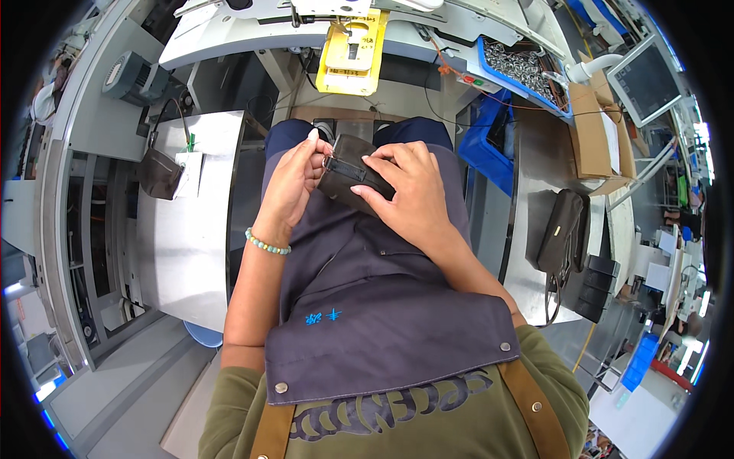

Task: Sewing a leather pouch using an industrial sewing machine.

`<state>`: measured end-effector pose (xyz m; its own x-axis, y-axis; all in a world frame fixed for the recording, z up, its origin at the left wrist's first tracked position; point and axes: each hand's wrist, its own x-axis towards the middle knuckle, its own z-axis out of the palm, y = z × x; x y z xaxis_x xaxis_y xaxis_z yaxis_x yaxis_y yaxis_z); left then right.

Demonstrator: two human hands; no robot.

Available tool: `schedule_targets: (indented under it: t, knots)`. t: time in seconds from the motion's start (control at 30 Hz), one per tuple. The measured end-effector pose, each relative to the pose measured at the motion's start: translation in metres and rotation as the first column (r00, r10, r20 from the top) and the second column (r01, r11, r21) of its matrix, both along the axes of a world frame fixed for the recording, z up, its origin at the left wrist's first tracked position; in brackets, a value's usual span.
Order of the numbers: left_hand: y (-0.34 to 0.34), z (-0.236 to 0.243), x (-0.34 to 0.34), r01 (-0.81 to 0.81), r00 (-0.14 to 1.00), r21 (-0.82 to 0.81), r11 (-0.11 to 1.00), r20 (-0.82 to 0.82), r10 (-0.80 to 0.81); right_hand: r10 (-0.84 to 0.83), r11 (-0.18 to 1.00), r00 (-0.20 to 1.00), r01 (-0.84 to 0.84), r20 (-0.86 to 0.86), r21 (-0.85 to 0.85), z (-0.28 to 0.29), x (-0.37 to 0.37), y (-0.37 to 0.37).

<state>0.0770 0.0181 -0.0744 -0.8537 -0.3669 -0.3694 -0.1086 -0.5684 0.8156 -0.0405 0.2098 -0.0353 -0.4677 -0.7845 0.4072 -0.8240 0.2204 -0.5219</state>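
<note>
Above apron (359, 256) | grasping dark pouch (352, 191) with right hand (413, 191), pinching its edge with left hand (293, 180) | apparently adjusting strap (349, 168); next needing steadiness

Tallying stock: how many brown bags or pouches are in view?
At least 3: a pouch between left hand and right hand; a bag at the left table; another bag on the right table, perhaps hiding more.

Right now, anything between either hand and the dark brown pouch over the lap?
Nothing visible. The left hand has its fingers at the left end of the dark brown pouch; the right hand rests directly on its right side.
</note>
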Motion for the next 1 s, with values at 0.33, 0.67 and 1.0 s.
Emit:
schedule_targets:
  t: [0.33, 0.67, 1.0]
  knots:
    - [0.01, 0.019, -0.006, 0.021, 0.999, -0.04, 0.999, -0.03, -0.022, 0.002, 0.999, 1.0, -0.002, -0.004, -0.038, -0.002, -0.002, 0.001]
    - [0.017, 0.026, 0.002, 0.014, 0.994, -0.129, 0.992, -0.102, -0.027, 0.038, 0.995, 0.998, -0.043, -0.058, -0.088, 0.0, 0.004, 0.005]
    - [0.033, 0.037, -0.003, -0.106, 0.964, -0.379, 0.919, -0.266, 0.001, -0.048, 0.998, 0.999, 0.049, 0.022, -0.033, 0.004, -0.01, 0.002]
